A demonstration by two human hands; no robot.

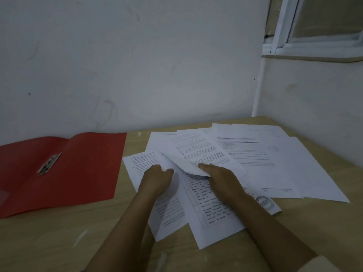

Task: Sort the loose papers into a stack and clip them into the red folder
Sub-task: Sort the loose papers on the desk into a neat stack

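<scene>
Several loose printed papers lie fanned and overlapping across the right half of the wooden table. A red folder lies open flat at the left, its metal clip showing on the inner spine. My right hand grips the near edge of one printed sheet and lifts it off the pile, thumb on top. My left hand rests on the sheets just left of it, fingers curled at the edge of the same lifted sheet; whether it pinches the paper is unclear.
The table stands in a corner, with a white wall behind and another wall with a window frame at the right. Bare wood lies in front of the folder and along the near edge.
</scene>
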